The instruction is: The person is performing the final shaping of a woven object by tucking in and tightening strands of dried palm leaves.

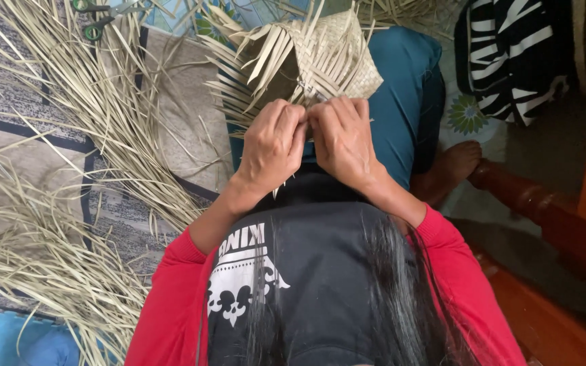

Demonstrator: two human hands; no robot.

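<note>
Weaving (320, 57) sits just beyond both hands' (306, 142) pinching grip.

Loose dried leaf strips (69, 169) lie heaped across the patterned floor mat (178, 129) at left. Green-handled scissors (96, 20) rest far left among them. A black-and-white striped bag (510, 54) sits far right. Reddish wooden furniture (551, 224) stands near right.

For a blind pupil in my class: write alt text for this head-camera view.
Both hands, left hand and right hand, pinch strips at the edge of a half-woven palm-leaf piece on the person's lap. Loose dried strips cover the mat on the left.
</note>
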